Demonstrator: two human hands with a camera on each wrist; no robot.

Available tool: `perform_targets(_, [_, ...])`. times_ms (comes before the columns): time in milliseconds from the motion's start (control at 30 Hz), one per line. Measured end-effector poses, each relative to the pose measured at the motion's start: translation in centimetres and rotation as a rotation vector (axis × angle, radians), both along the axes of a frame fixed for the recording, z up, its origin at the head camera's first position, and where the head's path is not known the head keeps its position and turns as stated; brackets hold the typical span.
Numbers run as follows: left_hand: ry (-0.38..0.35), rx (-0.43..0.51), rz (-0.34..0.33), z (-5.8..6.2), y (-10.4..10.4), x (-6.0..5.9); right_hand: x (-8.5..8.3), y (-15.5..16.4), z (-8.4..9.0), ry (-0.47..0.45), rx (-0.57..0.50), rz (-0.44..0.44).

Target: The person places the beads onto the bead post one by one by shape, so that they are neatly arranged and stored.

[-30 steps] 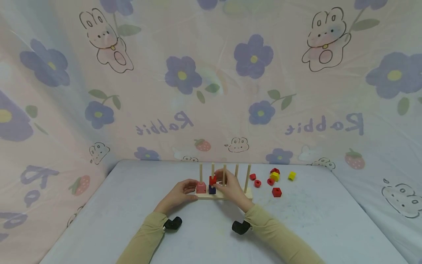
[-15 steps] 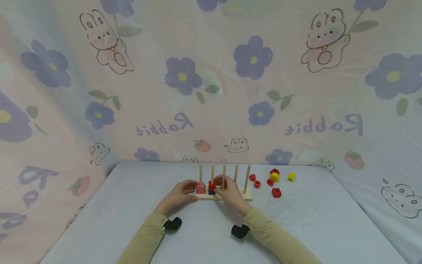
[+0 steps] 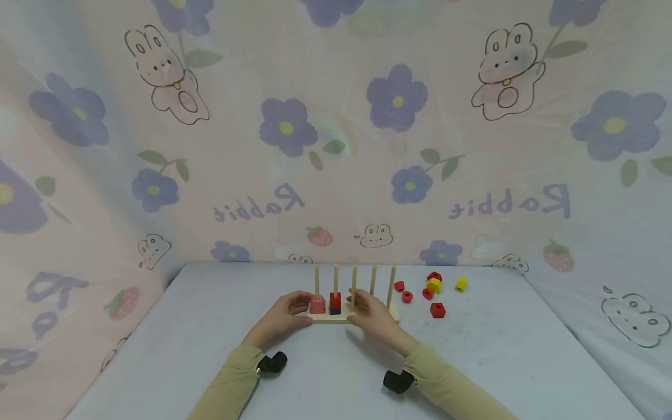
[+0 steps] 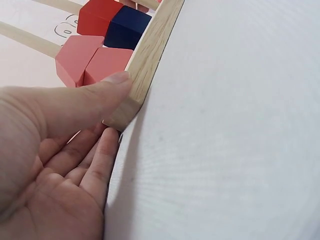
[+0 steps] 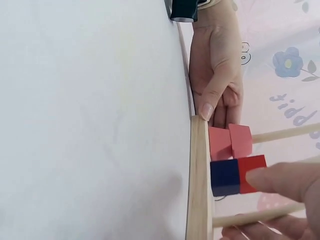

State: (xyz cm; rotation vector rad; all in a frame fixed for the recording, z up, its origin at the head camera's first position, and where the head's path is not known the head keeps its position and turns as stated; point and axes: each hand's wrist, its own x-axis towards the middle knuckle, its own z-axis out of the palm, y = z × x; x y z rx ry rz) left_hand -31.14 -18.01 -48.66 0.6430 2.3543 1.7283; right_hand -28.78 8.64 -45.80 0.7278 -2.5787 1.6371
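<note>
Backdrop is a pink sheet (image 3: 336,134) printed with rabbits, purple flowers and "Rabbit" lettering, hung behind and around a pale grey table (image 3: 210,350). Centre of the table: one wooden peg rack (image 3: 336,318), five upright pegs (image 3: 390,286) in a row. Loaded so far: first peg from the left carries one pink block (image 3: 317,304); second peg carries two, a red cube (image 3: 335,300) stacked on a dark blue cube (image 3: 335,310). Other three pegs are bare. Loose pieces to the right of the rack, well apart from it: four red beads (image 3: 437,310) that can be counted, two yellow beads (image 3: 461,283); one more red piece seems to sit behind the nearer yellow one, not certain. Left hand (image 3: 280,317) holds the left end of the rack base, thumb pressed on the top edge beside the pink block, fingers straight and tucked against the end of the base (left wrist view (image 4: 55,150) shows this clearly). Right hand (image 3: 374,315) sits at the front of the rack near the third peg, fingers loosely extended, one fingertip (image 5: 265,177) touching the red cube; nothing gripped. Two black wrist cameras (image 3: 273,363) show at the sleeve cuffs.
</note>
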Motion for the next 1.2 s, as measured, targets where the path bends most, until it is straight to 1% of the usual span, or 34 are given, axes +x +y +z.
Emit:
perform_targets(133, [-0.007,0.002,0.010,-0.1,-0.1,0.1,1.1,1.7,0.3,-0.033,0.049,0.050])
perform_targets(267, [-0.010,0.005,0.010,-0.2,-0.2,0.1,1.6,3.9,0.4,-0.057,0.073,0.116])
perform_targets(367, [-0.015,0.003,0.000,-0.3,-0.3,0.1,1.5,6.1,0.7,-0.037,0.074,0.150])
perform_targets(433, [-0.020,-0.005,-0.006,-0.3,-0.3,-0.1,1.3,7.6,1.1,-0.018,0.076,0.148])
perform_targets(500, [-0.014,-0.003,-0.012,-0.2,-0.3,-0.2,1.2,9.2,1.6,0.003,0.085,0.125])
perform_targets(567, [-0.013,0.005,-0.014,-0.1,-0.2,-0.2,1.0,10.8,2.1,0.011,0.089,0.083])
perform_targets(733, [-0.017,0.001,-0.008,0.1,-0.1,-0.2,0.8,14.8,3.0,0.014,0.074,-0.058])
perform_targets(867, [-0.011,0.001,-0.008,0.1,-0.1,-0.1,0.7,17.4,3.3,0.018,0.074,-0.145])
perform_targets(900, [-0.011,0.014,-0.012,0.1,-0.1,-0.1,0.7,17.9,3.3,0.023,0.087,-0.161])
perform_targets(967, [-0.011,0.030,-0.023,0.6,-0.1,0.2,0.5,19.0,3.1,0.041,0.107,-0.186])
perform_targets(1033, [-0.011,0.045,-0.030,0.6,-0.1,0.2,0.3,19.8,2.7,0.047,0.126,-0.203])
perform_targets(1133, [-0.006,0.041,-0.029,0.7,-0.1,0.3,0.0,20.7,2.2,0.029,0.146,-0.219])
perform_targets(1200, [0.001,0.039,-0.026,0.1,-0.2,-0.1,0.0,21.0,1.9,0.003,0.160,-0.230])
